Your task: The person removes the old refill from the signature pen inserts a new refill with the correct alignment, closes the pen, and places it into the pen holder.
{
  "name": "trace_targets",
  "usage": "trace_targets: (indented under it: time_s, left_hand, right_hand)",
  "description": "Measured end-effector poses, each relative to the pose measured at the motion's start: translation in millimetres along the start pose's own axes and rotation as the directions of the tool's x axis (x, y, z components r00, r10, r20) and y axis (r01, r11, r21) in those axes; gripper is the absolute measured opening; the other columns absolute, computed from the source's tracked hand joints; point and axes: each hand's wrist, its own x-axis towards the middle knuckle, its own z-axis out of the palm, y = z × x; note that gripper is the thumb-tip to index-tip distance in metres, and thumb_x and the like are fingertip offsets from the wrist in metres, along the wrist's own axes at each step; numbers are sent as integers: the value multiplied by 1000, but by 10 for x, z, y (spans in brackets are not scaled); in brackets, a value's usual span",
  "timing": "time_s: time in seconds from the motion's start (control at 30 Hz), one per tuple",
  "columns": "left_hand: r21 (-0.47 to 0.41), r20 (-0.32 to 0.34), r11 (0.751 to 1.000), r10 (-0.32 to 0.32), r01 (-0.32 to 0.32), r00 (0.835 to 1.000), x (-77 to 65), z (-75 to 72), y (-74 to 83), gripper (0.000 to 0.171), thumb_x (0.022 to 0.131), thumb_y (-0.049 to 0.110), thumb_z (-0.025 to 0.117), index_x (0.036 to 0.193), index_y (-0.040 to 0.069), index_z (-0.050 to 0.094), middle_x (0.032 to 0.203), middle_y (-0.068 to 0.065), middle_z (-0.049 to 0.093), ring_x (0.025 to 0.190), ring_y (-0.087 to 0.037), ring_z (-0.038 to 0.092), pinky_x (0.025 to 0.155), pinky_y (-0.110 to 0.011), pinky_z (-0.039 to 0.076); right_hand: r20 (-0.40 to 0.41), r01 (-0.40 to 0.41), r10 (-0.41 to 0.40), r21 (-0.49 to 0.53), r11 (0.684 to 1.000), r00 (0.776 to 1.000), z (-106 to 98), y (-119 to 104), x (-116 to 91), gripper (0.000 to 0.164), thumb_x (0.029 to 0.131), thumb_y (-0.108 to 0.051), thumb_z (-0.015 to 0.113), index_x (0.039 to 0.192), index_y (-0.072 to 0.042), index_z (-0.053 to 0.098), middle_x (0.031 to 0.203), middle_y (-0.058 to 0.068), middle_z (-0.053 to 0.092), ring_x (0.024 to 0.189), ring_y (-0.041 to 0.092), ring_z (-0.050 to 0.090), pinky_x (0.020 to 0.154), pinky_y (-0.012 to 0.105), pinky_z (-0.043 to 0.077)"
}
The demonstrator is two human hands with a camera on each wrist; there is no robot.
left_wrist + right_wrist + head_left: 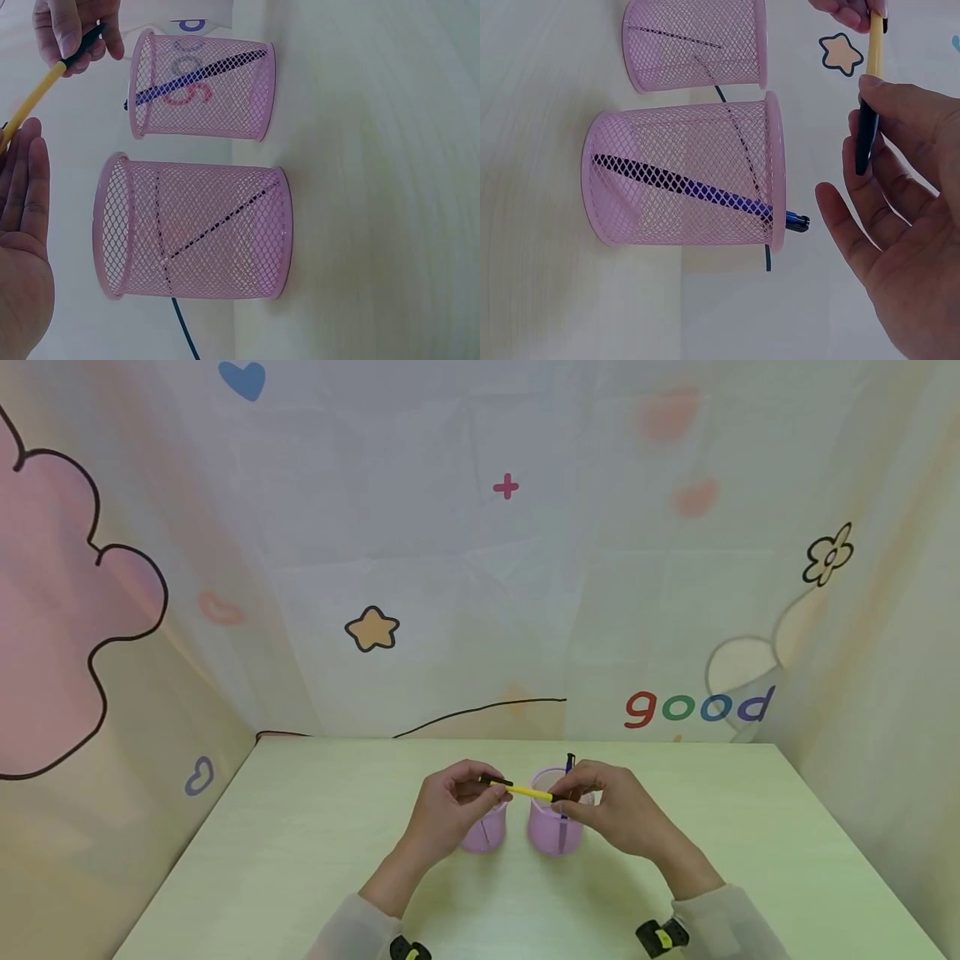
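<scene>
A yellow pen with black ends (531, 792) is held level between my two hands, above two pink mesh pen holders. My left hand (448, 806) pinches its black clip end between thumb and fingers. At the black tip end, my right hand (618, 810) grips it, thumb laid along the barrel in the right wrist view. Below the left hand stands the left pen holder (484, 835), partly covered by that hand; no pen shows inside its mesh (217, 277). The right pen holder (542, 839) contains a blue pen (727, 198) leaning against the wall, its top poking above the rim.
Both pen holders stand upright side by side on a pale wooden table (300, 860). A patterned cloth backdrop (450, 568) with hearts, a star and the word "good" rises behind the table and along its sides.
</scene>
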Motion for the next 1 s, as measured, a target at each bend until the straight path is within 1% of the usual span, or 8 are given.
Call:
trace_targets:
  time_s: [0.1, 0.23, 0.3, 0.37, 0.5, 0.63, 0.87, 1.0]
  left_hand:
    - [-23, -1, 1000, -6, 6, 1000, -20, 3, -9, 16, 97, 6, 72, 112, 2, 71, 108, -22, 75, 102, -39, 75, 92, -46, 60]
    - [-43, -4, 999, 1, -1, 1000, -45, 4, -31, 17, 96, 6, 73, 113, 3, 72, 111, -21, 74, 99, -26, 77, 92, -47, 60]
    - [-44, -4, 999, 12, -12, 1000, -58, 4, -42, 18, 96, 6, 73, 113, 3, 72, 112, -19, 73, 97, -19, 77, 92, -44, 60]
    - [-45, -5, 999, 24, -24, 1000, -71, 4, -52, 17, 96, 6, 73, 113, 4, 72, 113, -16, 73, 96, -16, 77, 91, -40, 61]
    - [-58, -4, 997, 40, -40, 999, -102, 6, -58, 16, 96, 6, 73, 111, 5, 73, 114, -14, 71, 95, -17, 77, 89, -37, 62]
    - [-70, -10, 997, 35, -35, 999, -134, 10, -59, 17, 95, 5, 73, 112, 3, 73, 114, -18, 70, 94, -20, 77, 88, -35, 62]
    - [-55, -17, 998, 42, -43, 999, -171, 3, -102, 18, 96, 7, 73, 113, 1, 72, 113, -23, 70, 92, -13, 76, 86, -30, 62]
    - [-54, -17, 998, 33, -34, 999, -188, -1, -110, 19, 96, 8, 74, 113, 1, 72, 112, -23, 70, 92, -13, 76, 86, -31, 62]
  right_hand:
    - [-8, 6, -6, -4, 1000, 1000, 5, 3, -7, 16, 89, -13, 82, 100, -24, 78, 91, -11, 68, 85, 6, 66, 77, 26, 53]
    - [-11, 6, -6, -1, 1000, 1000, 10, 0, -17, 16, 89, -13, 82, 100, -25, 78, 91, -11, 67, 84, 6, 66, 76, 26, 53]
    - [-11, 10, -10, 3, 1000, 1000, 12, -2, -23, 16, 90, -13, 81, 100, -25, 78, 91, -10, 67, 85, 7, 66, 76, 26, 54]
    - [-13, 13, -13, 8, 1000, 1000, 16, -6, -29, 16, 90, -13, 81, 100, -25, 78, 91, -10, 68, 85, 7, 66, 76, 26, 54]
    - [-13, 2, -2, 16, 1000, 1000, 24, -16, -44, 17, 90, -13, 81, 99, -26, 78, 91, -10, 68, 84, 7, 66, 76, 26, 53]
    - [0, -14, 14, 24, 1000, 1000, 32, -24, -58, 17, 90, -13, 80, 100, -27, 78, 93, -10, 69, 85, 7, 67, 77, 27, 54]
    - [-5, -4, 4, 39, 999, 1000, 40, -27, -80, 17, 90, -15, 81, 99, -29, 78, 93, -11, 69, 84, 6, 67, 78, 27, 54]
    - [-17, 2, -2, 42, 999, 1000, 45, -31, -86, 18, 89, -16, 82, 99, -30, 78, 92, -11, 69, 83, 7, 66, 78, 27, 54]
